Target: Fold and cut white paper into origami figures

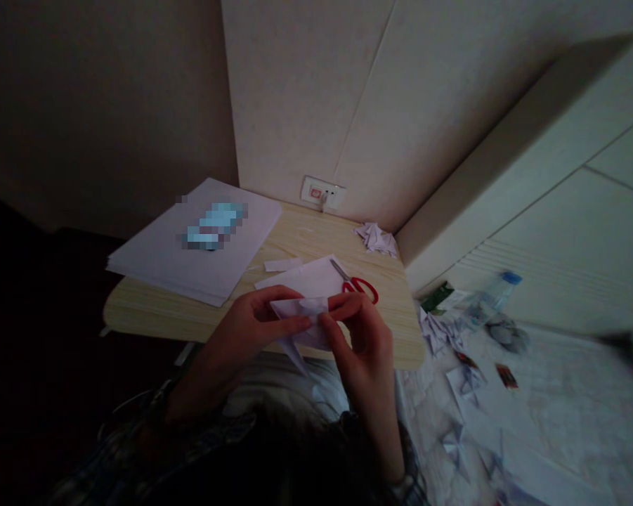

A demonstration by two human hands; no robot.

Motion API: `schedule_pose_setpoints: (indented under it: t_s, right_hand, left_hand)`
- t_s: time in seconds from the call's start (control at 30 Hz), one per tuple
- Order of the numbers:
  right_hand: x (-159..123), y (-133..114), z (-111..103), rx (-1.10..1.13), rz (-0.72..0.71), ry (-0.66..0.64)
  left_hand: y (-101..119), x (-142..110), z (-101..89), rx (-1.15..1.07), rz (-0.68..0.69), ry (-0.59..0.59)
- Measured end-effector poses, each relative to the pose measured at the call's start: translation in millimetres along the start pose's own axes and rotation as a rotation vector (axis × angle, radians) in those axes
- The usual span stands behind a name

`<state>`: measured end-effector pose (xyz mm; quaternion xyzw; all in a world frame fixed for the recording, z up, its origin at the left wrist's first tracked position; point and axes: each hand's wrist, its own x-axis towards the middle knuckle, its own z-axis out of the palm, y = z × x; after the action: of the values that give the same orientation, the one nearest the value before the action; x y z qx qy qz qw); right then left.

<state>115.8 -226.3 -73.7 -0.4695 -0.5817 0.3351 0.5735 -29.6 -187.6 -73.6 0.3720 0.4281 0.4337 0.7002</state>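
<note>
A partly folded sheet of white paper (312, 335) is held between my two hands, just over the near edge of the small wooden table. My left hand (263, 318) pinches its left side, thumb on the near face. On the right side, my right hand (359, 327) grips it between thumb and fingers. One pointed flap hangs down below. Just beyond the hands lies another white sheet (306, 280), with red-handled scissors (361, 287) resting at its right edge. A narrow paper strip (283, 265) lies behind that sheet.
A stack of large white sheets (242, 242) covers the table's left, with a blurred-out bright device (214, 225) on it. Folded paper pieces (376, 239) sit at the back right corner. A wall socket (322, 192) is behind. Right of the table are a plastic bottle (492, 295) and more folded papers (441, 332).
</note>
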Motion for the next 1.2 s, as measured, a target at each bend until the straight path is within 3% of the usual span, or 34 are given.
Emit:
schedule_pose_setpoints:
  t_s: [0.3, 0.47, 0.73, 0.9, 1.2]
  right_hand:
    - [-0.5, 0.4, 5.5, 0.077, 0.073, 0.059]
    - [0.8, -3.2, 4.8, -0.01, 0.051, 0.074]
    - [-0.1, -1.7, 2.4, -0.054, 0.02, 0.088]
    - [0.6, -2.7, 1.6, -0.06, -0.023, 0.047]
    - [2.3, -0.3, 5.5, 0.002, 0.056, 0.116]
  left_hand:
    - [3.5, -8.4, 6.2, 0.123, 0.107, 0.12]
    - [6.8, -9.2, 7.0, 0.282, 0.154, 0.108]
    - [5.1, -6.8, 2.6, 0.332, 0.151, -0.013]
    - [5.2, -6.3, 2.6, 0.336, 0.168, 0.015]
    - [4.8, -8.0, 3.1, 0.335, 0.202, 0.055]
